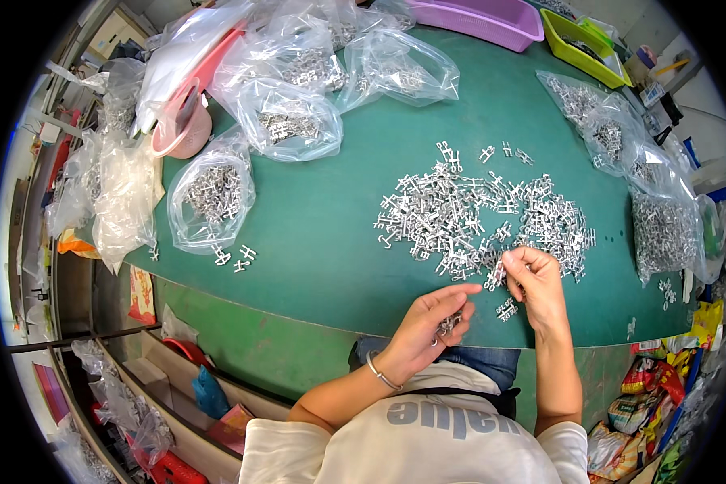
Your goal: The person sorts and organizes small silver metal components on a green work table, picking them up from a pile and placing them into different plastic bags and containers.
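Two heaps of small silver metal fittings lie side by side on the green table (315, 234), a left heap (431, 211) and a right heap (553, 222). At the front of the heaps my right hand (542, 290) pinches a metal fitting (494, 277) between thumb and fingertips. Lower and to its left, my left hand (415, 331) is curled around several metal fittings (448, 324), partly hidden by the fingers. Between the hands, near the table edge, rests a small cluster of fittings (506, 309). A few loose fittings (487, 153) lie behind the heaps.
Clear bags of fittings (218, 194) stand at the left and back, beside a pink cup (187, 129). A purple basket (484, 20) and a yellow-green basket (585, 50) sit at the far edge. More filled bags (665, 230) line the right side.
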The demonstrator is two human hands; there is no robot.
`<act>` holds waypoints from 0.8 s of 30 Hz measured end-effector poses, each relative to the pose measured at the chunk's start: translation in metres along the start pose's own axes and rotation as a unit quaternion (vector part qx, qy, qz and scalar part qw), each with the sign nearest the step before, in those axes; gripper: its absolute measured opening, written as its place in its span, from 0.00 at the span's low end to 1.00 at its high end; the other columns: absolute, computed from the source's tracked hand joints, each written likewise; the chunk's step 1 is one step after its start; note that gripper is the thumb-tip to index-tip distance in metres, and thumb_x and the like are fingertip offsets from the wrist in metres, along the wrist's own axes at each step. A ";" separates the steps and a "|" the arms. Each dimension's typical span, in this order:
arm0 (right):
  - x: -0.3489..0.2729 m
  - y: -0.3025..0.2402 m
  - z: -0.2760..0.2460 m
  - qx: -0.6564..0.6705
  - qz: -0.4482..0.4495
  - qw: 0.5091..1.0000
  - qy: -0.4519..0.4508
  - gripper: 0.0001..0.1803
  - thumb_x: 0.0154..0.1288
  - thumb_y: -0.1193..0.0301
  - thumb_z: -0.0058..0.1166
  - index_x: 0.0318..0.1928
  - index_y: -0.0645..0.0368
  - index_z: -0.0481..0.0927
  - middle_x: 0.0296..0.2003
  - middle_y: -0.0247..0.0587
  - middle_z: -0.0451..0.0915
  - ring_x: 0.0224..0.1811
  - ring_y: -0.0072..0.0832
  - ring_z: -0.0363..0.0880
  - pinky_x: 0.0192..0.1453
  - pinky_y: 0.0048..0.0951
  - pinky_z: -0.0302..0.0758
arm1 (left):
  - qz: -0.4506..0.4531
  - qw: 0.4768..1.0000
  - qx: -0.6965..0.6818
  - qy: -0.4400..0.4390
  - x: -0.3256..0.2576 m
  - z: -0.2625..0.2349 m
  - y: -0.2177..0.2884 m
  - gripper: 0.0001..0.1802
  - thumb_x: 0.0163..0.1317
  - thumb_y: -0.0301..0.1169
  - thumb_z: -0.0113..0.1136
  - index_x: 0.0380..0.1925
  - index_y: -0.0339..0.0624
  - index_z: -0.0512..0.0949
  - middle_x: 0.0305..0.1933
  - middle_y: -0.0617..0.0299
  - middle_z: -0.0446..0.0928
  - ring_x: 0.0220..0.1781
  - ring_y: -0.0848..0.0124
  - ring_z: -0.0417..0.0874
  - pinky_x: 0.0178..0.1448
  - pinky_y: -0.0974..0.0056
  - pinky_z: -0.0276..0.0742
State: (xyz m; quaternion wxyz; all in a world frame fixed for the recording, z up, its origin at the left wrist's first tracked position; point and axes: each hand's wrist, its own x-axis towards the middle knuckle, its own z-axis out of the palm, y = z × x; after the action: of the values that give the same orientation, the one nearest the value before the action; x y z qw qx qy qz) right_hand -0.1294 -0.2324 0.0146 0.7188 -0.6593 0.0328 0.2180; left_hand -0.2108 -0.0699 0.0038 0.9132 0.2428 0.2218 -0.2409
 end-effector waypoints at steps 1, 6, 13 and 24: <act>-0.002 0.001 0.002 -0.007 -0.005 1.000 0.004 0.08 0.60 0.71 0.57 0.26 0.61 0.78 0.15 0.24 0.69 0.13 0.08 0.56 0.16 0.14 0.49 | 0.009 1.000 0.017 -0.010 0.000 0.000 -0.001 0.14 0.66 0.33 0.47 0.47 0.37 0.72 0.21 0.67 0.66 0.19 0.80 0.62 0.20 0.76 0.55; -0.016 -0.001 0.014 -0.083 -0.030 0.996 0.026 0.07 0.59 0.74 0.57 0.26 0.64 0.79 0.18 0.26 0.73 0.20 0.08 0.63 0.22 0.14 0.58 | 0.044 0.993 0.099 -0.040 -0.001 -0.001 -0.004 0.15 0.66 0.35 0.48 0.47 0.37 0.73 0.21 0.67 0.66 0.17 0.81 0.61 0.19 0.76 0.55; -0.024 0.004 0.014 -0.097 -0.071 0.993 -0.003 0.05 0.59 0.76 0.55 0.29 0.66 0.80 0.27 0.34 0.77 0.30 0.15 0.70 0.34 0.17 0.66 | 0.054 0.989 0.133 -0.033 0.002 0.000 -0.007 0.13 0.65 0.34 0.51 0.42 0.37 0.76 0.21 0.67 0.69 0.18 0.82 0.63 0.19 0.77 0.55; -0.027 0.005 -0.023 -0.008 -0.096 0.994 0.047 0.21 0.58 0.87 0.41 0.53 0.63 0.68 0.45 0.39 0.69 0.41 0.21 0.71 0.39 0.18 0.69 | 0.348 0.694 0.615 0.139 -0.002 -0.017 0.006 0.10 0.49 0.22 0.65 0.33 0.36 0.77 0.20 0.62 0.74 0.20 0.78 0.71 0.25 0.73 0.67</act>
State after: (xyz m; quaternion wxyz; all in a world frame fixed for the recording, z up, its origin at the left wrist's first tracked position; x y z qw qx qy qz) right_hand -0.1505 -0.2621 0.0156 0.7286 -0.6749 0.0009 0.1167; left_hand -0.2138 -0.0555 -0.0068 0.5377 0.8404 0.0483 0.0477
